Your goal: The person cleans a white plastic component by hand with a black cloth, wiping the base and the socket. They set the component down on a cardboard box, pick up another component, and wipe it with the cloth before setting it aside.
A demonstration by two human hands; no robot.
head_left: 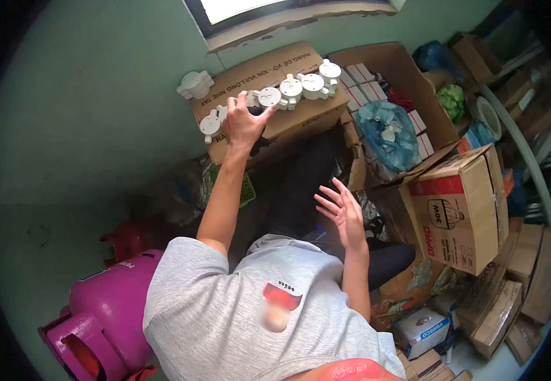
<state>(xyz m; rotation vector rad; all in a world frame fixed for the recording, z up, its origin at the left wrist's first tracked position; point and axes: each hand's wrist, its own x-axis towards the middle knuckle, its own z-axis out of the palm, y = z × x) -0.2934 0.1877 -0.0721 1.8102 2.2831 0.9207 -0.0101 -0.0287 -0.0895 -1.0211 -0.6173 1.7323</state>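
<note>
White round electrical junction boxes with short side spouts stand in a row along a large cardboard carton (301, 120). My left hand (245, 124) reaches over the row, its fingers and thumb curled around a white junction box (252, 99) that they mostly hide. Just right of the thumb is another junction box (269, 97), with several more towards the right end, such as this end box (329, 69). One box (209, 126) sits at the left end. My right hand (345, 216) is raised in front of my body, fingers spread, holding nothing.
Another white fitting (195, 84) is by the wall. An open carton (409, 70) holds small boxes and a blue plastic bag (386, 134) of white parts. A bulb carton (459, 209) and stacked cartons stand right. A pink gas cylinder (113, 305) is left, a green basket (246, 190) below.
</note>
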